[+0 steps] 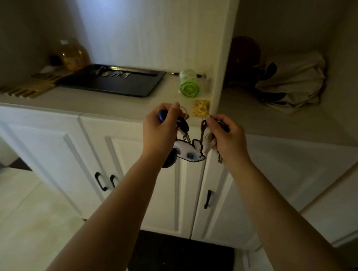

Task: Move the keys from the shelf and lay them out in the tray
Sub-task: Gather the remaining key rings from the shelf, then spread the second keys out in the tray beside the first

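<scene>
both forearms reaching out in front of the cabinet doors. left hand clenched on a blue-fobbed key bunch with a white cat-face charm dangling. right hand pinched on a second set of keys by its ring. black tray up-left on the shelf, a few keys already along its far edge. best to carry each bunch over separately, lower flat onto bare tray, fan apart, keep charm clear of the green roll.

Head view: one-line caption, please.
Both hands, left hand and right hand, hold key bunches before the black tray.
</scene>
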